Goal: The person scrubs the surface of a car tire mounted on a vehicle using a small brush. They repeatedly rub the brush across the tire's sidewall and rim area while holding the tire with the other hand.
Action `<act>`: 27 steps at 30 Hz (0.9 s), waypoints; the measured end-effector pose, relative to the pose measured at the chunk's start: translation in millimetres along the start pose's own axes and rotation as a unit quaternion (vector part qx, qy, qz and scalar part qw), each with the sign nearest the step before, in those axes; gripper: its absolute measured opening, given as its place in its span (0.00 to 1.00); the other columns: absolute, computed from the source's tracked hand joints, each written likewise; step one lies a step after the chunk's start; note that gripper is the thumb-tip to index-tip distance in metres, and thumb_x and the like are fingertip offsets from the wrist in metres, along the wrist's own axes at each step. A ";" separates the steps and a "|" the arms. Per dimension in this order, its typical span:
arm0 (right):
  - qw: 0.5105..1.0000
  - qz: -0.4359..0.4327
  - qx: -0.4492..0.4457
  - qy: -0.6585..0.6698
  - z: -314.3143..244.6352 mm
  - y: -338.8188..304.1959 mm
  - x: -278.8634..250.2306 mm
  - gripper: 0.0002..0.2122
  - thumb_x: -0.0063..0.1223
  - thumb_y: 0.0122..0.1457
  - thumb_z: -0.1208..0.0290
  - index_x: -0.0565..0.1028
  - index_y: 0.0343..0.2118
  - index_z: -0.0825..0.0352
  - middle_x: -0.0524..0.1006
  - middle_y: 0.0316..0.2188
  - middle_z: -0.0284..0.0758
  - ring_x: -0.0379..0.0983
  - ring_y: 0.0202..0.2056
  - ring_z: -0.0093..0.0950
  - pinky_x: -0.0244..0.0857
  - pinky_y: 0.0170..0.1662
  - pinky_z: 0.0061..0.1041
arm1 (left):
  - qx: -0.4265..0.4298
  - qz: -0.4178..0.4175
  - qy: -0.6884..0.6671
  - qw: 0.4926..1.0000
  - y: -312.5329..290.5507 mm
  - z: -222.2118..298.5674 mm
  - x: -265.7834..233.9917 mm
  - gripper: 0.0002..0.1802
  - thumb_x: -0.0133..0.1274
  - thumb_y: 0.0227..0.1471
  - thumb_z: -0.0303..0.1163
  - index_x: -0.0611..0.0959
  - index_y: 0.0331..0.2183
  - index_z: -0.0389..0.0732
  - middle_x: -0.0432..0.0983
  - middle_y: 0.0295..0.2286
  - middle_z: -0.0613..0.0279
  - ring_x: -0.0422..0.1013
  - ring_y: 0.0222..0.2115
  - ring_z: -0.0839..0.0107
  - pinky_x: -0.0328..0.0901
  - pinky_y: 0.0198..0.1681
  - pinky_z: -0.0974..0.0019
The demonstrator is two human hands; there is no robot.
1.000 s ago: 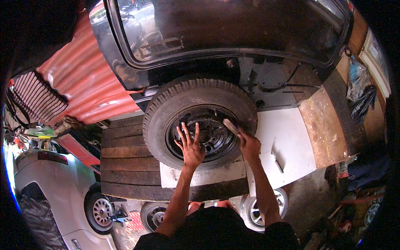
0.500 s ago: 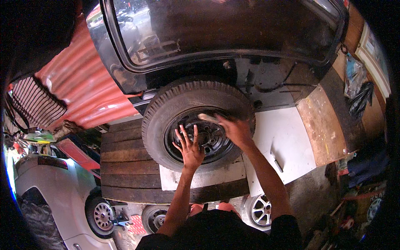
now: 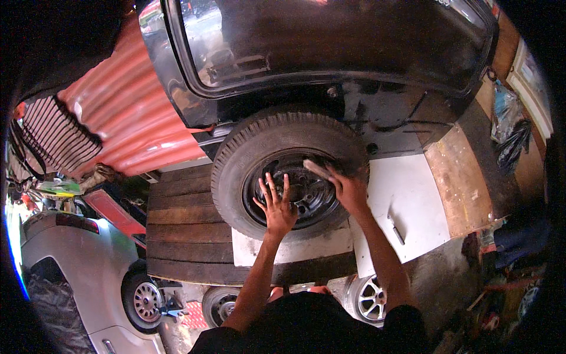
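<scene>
A tyre (image 3: 236, 177) on a black steel rim (image 3: 254, 203) lies on its side at the centre. My left hand (image 3: 279, 211) rests on the near left of the rim, fingers spread and holding nothing. Over the rim's far right part, my right hand (image 3: 351, 192) grips a slim wooden-handled tool, which looks like a brush (image 3: 317, 169). Its light end points left towards the wheel's middle. Motion blurs its working side, so I cannot make out its bristles.
Under the wheel are dark wooden planks (image 3: 188, 233) and a white board (image 3: 407, 200) with a small dark rod (image 3: 397, 231). A black vehicle panel (image 3: 354, 47) stands behind. A silver car (image 3: 88, 253) is at left; an alloy wheel (image 3: 371, 300) lies below.
The whole view has shifted slightly. My right hand and the brush have moved a little to the right over the rim. My left hand keeps its place on the wheel.
</scene>
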State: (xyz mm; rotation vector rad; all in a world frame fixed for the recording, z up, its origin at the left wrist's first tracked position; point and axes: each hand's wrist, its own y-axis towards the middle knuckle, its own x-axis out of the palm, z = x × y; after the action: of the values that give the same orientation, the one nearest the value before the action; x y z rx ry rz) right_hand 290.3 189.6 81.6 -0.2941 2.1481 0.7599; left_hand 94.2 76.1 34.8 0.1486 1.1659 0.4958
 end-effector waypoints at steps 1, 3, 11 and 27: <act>0.999 0.037 0.016 -0.027 11.1 -14.6 7.8 0.15 0.55 0.62 0.65 0.78 0.52 0.52 0.80 0.34 0.46 0.78 0.31 0.45 0.71 0.35 0.39 | 0.003 0.003 -0.007 1.000 2.6 2.8 0.7 0.56 0.60 0.40 0.33 0.51 0.68 0.56 0.31 0.67 0.41 0.30 0.67 0.35 0.39 0.53 0.14; 0.994 0.056 0.080 -0.052 37.8 -53.6 17.8 0.14 0.55 0.62 0.66 0.78 0.51 0.56 0.81 0.34 0.46 0.78 0.32 0.46 0.71 0.36 0.39 | 0.008 0.002 -0.018 1.000 0.0 4.0 -1.0 0.56 0.60 0.40 0.33 0.51 0.68 0.56 0.31 0.67 0.41 0.30 0.67 0.35 0.40 0.53 0.15; 0.966 0.178 0.104 0.157 33.1 -64.5 36.9 0.14 0.56 0.61 0.65 0.80 0.48 0.60 0.81 0.36 0.46 0.79 0.37 0.45 0.72 0.42 0.39 | 0.002 0.002 -0.016 1.000 1.7 4.5 2.9 0.59 0.62 0.39 0.34 0.48 0.68 0.56 0.29 0.67 0.38 0.28 0.67 0.33 0.41 0.54 0.15; 0.979 0.108 0.125 0.120 20.3 -34.1 68.8 0.17 0.52 0.65 0.65 0.76 0.52 0.71 0.80 0.41 0.50 0.80 0.41 0.39 0.71 0.44 0.31 | -0.020 -0.023 -0.011 0.999 1.0 11.6 -8.7 0.58 0.63 0.39 0.35 0.52 0.68 0.65 0.29 0.68 0.41 0.28 0.67 0.35 0.41 0.54 0.16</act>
State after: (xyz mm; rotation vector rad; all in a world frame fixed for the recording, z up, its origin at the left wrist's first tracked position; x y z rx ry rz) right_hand 274.4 178.4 4.6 -0.0183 2.5044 0.5879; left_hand 101.8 74.8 47.1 0.0920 1.1348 0.4747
